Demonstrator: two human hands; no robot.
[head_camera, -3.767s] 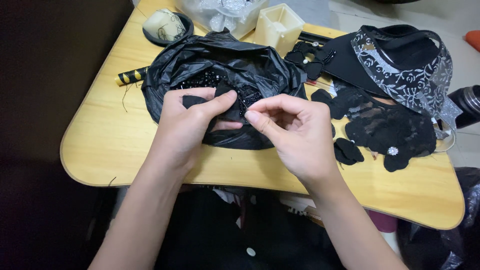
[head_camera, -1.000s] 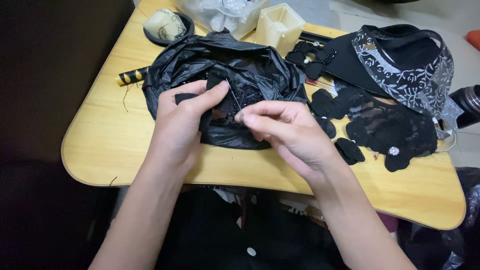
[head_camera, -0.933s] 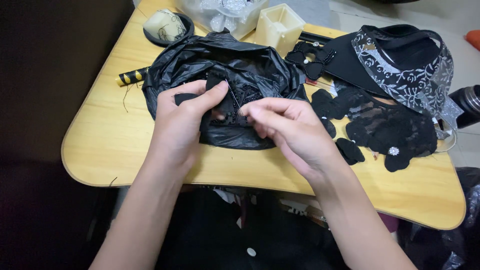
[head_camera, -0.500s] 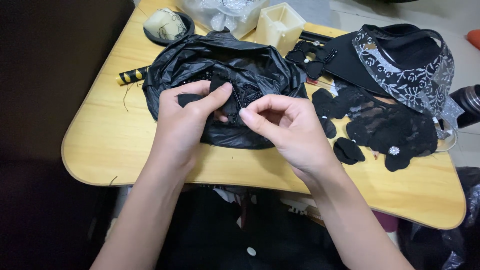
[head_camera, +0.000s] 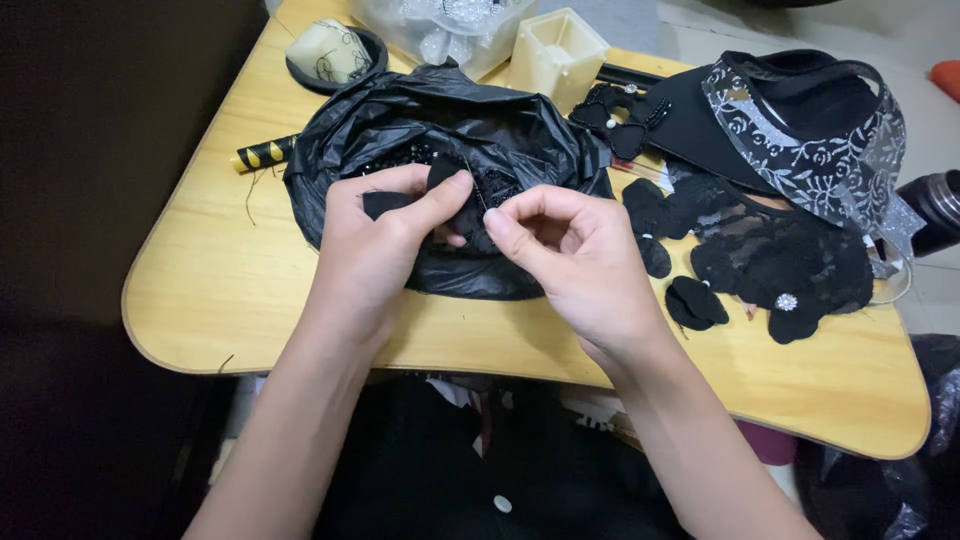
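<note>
Hands meeting over a black plastic bag at the middle of the frame, pinching a small black fabric piece.

Left hand gripping the fabric piece between thumb and fingers, just above the bag's crumpled front edge; right hand curling beside it, thumb and forefinger pressed together on what looks like a thin needle, too fine to tell for sure. Sitting on a wooden table: black lace pieces at right of centre, a black visor with silver-patterned trim at upper right, a cream square box at top centre, a round pincushion at upper left.
</note>
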